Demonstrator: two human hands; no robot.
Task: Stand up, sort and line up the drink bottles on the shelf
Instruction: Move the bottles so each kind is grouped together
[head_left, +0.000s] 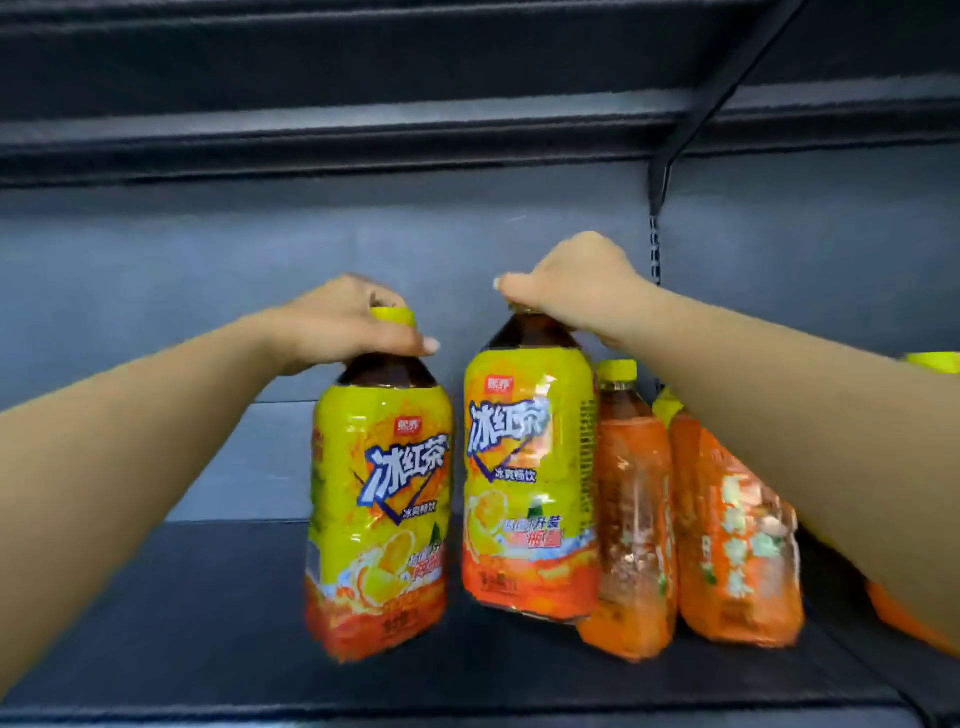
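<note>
Two large iced-tea bottles with yellow and orange labels stand upright side by side on the dark shelf (218, 613). My left hand (343, 322) grips the yellow cap and neck of the left bottle (379, 499). My right hand (576, 280) grips the top of the right bottle (527, 483), hiding its cap. The right bottle's base looks slightly lifted or tilted. Right of it stand two slimmer orange-labelled bottles: one upright (631, 519), one leaning left (737, 535) under my right forearm.
Another yellow cap (935, 361) and an orange bottle bottom (904, 613) show at the far right behind my right arm. A grey back panel (208, 270) closes the shelf. A shelf bracket and slotted upright (655, 244) stand at the back right. Upper shelves hang overhead.
</note>
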